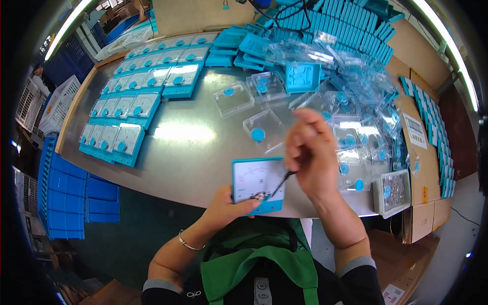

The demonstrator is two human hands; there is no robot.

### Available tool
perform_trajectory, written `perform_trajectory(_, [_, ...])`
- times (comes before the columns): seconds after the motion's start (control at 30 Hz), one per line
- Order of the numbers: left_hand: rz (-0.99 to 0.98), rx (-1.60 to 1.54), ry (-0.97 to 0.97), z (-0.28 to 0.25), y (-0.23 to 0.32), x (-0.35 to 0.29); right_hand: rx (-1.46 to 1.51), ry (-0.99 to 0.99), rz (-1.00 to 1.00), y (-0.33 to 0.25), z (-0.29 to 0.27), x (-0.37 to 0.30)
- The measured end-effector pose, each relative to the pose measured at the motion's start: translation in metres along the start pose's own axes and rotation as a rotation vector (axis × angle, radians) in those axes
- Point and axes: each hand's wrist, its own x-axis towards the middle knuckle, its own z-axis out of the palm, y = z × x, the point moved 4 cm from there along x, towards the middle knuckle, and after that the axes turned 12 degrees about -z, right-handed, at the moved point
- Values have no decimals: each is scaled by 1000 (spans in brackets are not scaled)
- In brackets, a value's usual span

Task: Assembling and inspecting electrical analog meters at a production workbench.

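Observation:
My left hand (pixel 224 207) grips the lower left edge of a panel meter (pixel 252 177) with a teal case and a white dial, its thumb lying across the front. Closed and blurred, my right hand (pixel 314 157) holds a thin black tool (pixel 281 186) slanting down to the left. Its tip is over the small coppery parts at the bottom middle of the dial; whether it touches them I cannot tell. The tool's exact kind is not clear. Beyond the meter lie clear plastic covers (pixel 263 127) with round teal knobs.
Rows of covered meters (pixel 133 80) fill the table's left side. Teal cases (pixel 325 25) are stacked at the back, with a heap of clear covers (pixel 351 122) on the right. A white tray (pixel 377 195) of small metal parts sits by the cardboard boxes (pixel 422 203). Blue crates (pixel 66 195) stand left.

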Motion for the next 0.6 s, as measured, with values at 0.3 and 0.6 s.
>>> perform_trajectory(0.3, [270, -445, 180, -54, 12, -12, -1604, -634, -399, 58, -32, -9])
perform_trajectory(0.6, [219, -442, 155, -53, 8, -12, -1542, -707, -151, 17, -48, -24])
